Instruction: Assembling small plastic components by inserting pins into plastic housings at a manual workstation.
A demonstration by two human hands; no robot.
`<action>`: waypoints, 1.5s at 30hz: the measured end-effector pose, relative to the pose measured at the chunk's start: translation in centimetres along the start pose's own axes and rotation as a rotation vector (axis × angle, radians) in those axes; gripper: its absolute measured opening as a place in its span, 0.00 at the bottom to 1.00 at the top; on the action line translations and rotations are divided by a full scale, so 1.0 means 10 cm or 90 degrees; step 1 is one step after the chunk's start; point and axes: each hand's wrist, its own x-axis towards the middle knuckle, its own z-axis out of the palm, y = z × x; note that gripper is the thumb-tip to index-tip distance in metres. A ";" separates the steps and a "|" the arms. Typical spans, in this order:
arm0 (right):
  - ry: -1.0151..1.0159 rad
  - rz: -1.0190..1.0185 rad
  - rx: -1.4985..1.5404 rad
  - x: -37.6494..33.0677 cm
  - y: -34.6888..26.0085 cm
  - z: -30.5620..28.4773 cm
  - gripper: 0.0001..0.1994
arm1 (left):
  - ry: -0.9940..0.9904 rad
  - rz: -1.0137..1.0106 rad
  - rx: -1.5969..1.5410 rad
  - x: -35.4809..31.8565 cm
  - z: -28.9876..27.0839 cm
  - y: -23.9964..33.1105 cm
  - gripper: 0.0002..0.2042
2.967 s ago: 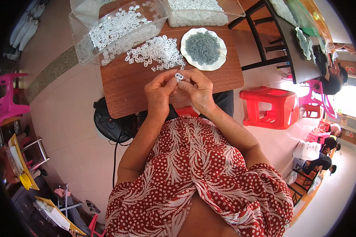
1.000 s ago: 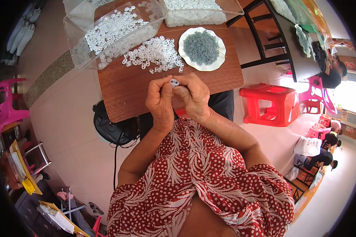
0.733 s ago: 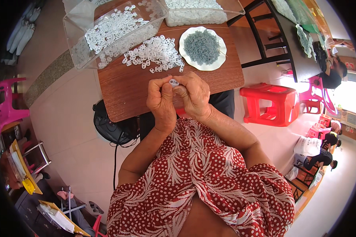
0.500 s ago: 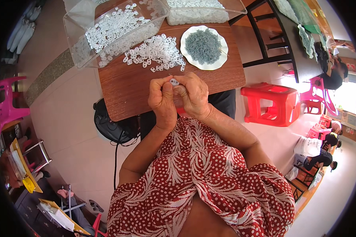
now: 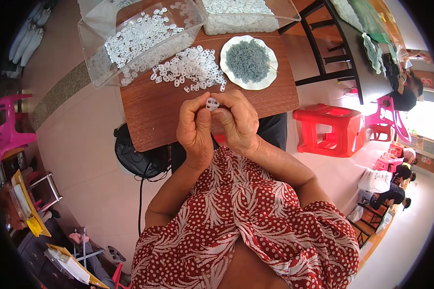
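Between my two hands, above the near part of a brown wooden table (image 5: 164,115), is a small white plastic piece with two dark-looking holes (image 5: 212,103). My left hand (image 5: 195,126) pinches it from the left with thumb and forefinger. From the other side my right hand (image 5: 237,120) grips the same piece. Just beyond the hands lies a loose pile of similar white pieces (image 5: 193,67). To its right, a white scalloped plate (image 5: 259,85) carries a heap of small grey-green parts (image 5: 247,60), too fine to make out singly.
A clear plastic bin (image 5: 97,77) of white pieces stands at the far left of the table, beside a second clear bin (image 5: 287,18). A red stool (image 5: 329,130) is on the right, near a black-framed table (image 5: 354,58). A black bag (image 5: 135,154) sits below the table's left edge.
The white piece has turned so that more of its face shows between my fingertips. My hands have spread slightly apart at the wrists.
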 end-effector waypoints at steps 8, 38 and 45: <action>-0.006 0.004 0.003 0.01 -0.11 -0.04 0.12 | 0.008 0.006 -0.091 0.00 -0.03 0.03 0.11; -0.065 0.228 0.091 0.01 0.22 -0.01 0.07 | -0.007 -0.152 0.104 0.01 -0.19 -0.24 0.10; 0.029 0.255 -0.089 0.91 0.80 -0.42 0.08 | 0.091 0.009 0.631 0.55 -0.99 -1.01 0.11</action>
